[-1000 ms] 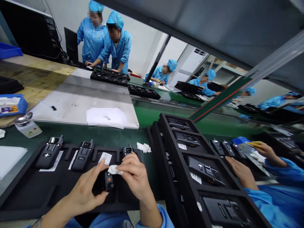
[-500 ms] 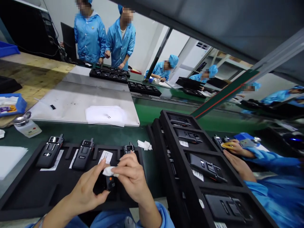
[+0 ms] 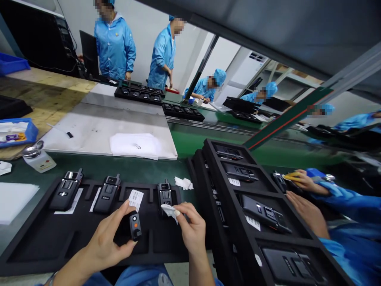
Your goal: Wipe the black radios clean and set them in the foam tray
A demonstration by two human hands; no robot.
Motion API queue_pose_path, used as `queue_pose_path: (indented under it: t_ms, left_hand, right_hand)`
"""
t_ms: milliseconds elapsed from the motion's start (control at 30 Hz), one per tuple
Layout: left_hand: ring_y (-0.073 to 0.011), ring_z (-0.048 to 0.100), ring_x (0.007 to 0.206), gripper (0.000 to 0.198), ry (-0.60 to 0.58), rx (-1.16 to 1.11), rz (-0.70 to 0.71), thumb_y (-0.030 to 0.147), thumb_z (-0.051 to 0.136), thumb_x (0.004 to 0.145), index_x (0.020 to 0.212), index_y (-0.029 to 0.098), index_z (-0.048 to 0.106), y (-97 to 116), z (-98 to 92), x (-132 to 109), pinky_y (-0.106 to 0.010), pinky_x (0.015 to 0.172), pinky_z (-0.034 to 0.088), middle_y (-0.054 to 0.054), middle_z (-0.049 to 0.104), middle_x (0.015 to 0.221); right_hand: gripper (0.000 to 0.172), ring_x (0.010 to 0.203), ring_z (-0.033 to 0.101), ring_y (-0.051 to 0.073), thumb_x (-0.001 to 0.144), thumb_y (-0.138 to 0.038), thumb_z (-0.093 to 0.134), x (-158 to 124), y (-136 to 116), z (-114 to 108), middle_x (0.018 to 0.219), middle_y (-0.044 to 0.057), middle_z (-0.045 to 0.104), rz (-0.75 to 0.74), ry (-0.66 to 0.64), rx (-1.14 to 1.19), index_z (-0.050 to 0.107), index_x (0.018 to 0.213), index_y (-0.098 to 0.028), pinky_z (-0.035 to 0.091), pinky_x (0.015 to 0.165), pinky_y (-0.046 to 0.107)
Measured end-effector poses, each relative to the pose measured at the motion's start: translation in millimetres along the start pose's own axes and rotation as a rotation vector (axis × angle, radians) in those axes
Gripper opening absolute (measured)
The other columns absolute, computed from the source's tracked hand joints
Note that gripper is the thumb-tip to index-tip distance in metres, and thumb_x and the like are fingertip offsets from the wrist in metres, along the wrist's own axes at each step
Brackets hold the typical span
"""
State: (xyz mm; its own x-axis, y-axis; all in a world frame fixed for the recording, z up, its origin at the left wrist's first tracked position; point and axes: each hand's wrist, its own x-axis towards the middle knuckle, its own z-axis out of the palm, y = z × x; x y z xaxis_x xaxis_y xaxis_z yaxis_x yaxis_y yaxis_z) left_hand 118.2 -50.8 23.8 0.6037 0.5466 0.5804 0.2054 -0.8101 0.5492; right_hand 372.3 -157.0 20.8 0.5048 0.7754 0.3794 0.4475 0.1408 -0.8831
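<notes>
1. At far left, translucent sheets [image 3: 16,200] lie beside the black tray [image 3: 38,246]; a small bottle with a metal top [image 3: 41,161] stands on the green surface [image 3: 149,169] beyond it, apparently kept within reach yet outside the tray.
2. Two handsets, the leftmost handset [image 3: 66,190] and the second handset [image 3: 106,194], lie in the tray with antennas pointing away. Paper labels stick out beside them, probably so each unit stays with its own slip.
3. The left hand [image 3: 104,236] is above the tray, its fingers clamped on the held handset [image 3: 135,226], index finger at the upper edge and thumb below. This grip seems chosen to turn the end with the orange button into view and leave it uncovered.
4. Behind it, a loose label [image 3: 136,199] lies in the tray with no handset on it, perhaps marking that unit's place.
5. The right-hand handset [image 3: 164,196] lies in the tray, partly hidden by a white wipe [image 3: 169,211]; whether they touch cannot be told.
6. The right hand [image 3: 192,228] pinches the wipe between thumb and fingers, leaving most of it hanging free.
7. Further right, stacked trays [image 3: 279,239] keep more handsets in separate compartments, likely to prevent rubbing.
</notes>
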Motion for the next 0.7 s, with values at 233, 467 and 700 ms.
queue_pose_path:
  t_ms: [233, 467, 700]
  left_hand:
    - [-0.0244, 0.068, 0.11, 0.087, 0.059, 0.021, 0.064, 0.017, 0.067, 0.081, 0.156, 0.01, 0.023, -1, 1.5, -3, -0.036, 0.095, 0.058, -0.017, 0.068, 0.122]
    - [-0.0254, 0.067, 0.112, 0.09, 0.068, -0.002, 0.052, 0.015, 0.071, 0.079, 0.155, 0.01, 0.023, -3, 5.9, -5, -0.037, 0.095, 0.058, -0.018, 0.068, 0.122]
    - [-0.0257, 0.068, 0.112, 0.092, 0.044, 0.008, 0.018, 0.015, 0.071, 0.08, 0.157, 0.018, 0.021, -2, 7.2, -2, -0.039, 0.093, 0.06, -0.016, 0.067, 0.124]
  right_hand:
    - [0.02, 0.078, 0.065, 0.021, 0.08, -0.037, 0.073, -25, 65, -14, 0.082, 0.006, 0.07, 0.199, 0.36, 0.008, 0.077, 0.085, -0.018, 0.052, 0.07, 0.032]
    - [0.03, 0.082, 0.065, 0.023, 0.078, -0.045, 0.071, -32, 97, -17, 0.086, 0.009, 0.069, 0.244, 0.483, -0.071, 0.077, 0.085, -0.016, 0.053, 0.076, 0.037]
    - [0.029, 0.082, 0.064, 0.022, 0.081, -0.044, 0.069, -26, 95, -15, 0.086, 0.008, 0.068, 0.227, 0.464, -0.081, 0.076, 0.087, -0.016, 0.053, 0.077, 0.037]
